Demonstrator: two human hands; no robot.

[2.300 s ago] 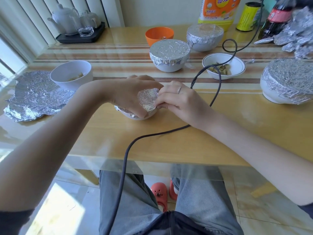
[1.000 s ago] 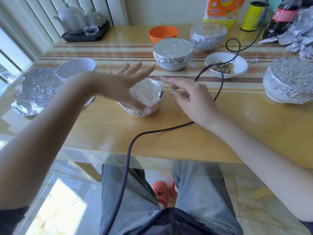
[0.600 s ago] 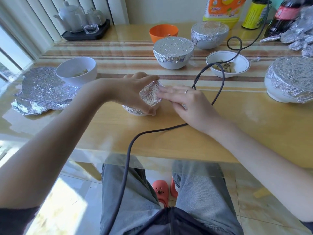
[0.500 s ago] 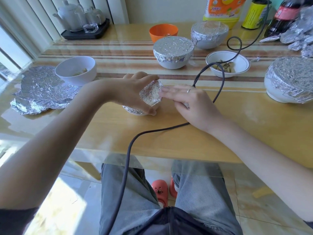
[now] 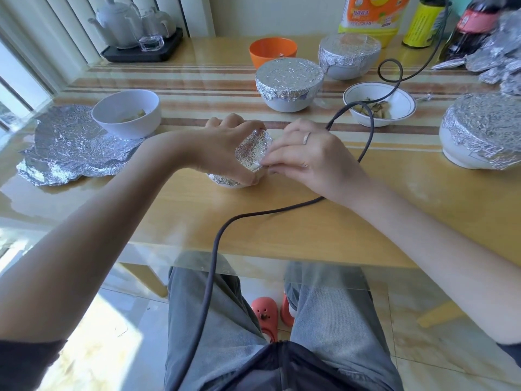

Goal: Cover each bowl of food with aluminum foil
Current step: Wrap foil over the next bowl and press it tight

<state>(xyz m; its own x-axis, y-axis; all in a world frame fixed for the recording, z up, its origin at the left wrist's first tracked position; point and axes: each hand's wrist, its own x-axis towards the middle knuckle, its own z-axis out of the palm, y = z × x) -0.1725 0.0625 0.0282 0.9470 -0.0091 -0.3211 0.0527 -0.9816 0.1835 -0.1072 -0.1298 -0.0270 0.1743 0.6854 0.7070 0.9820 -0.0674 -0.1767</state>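
head view: both hands pressed on the foil of a small bowl at the table's near middle.

the small bowl (image 5: 235,180) sits between the two hands, so neither has to reach; it is round, with no long axis. left hand (image 5: 225,149) curls over its left side and top, fingers closed on the foil (image 5: 252,152). right hand (image 5: 306,156) lies just right of the bowl, fingertips pinching the foil's right edge. judging by this, the crimp goes down round the rim. left of the bowl, well apart, an open white bowl (image 5: 127,114) rests on a loose foil sheet (image 5: 70,148).
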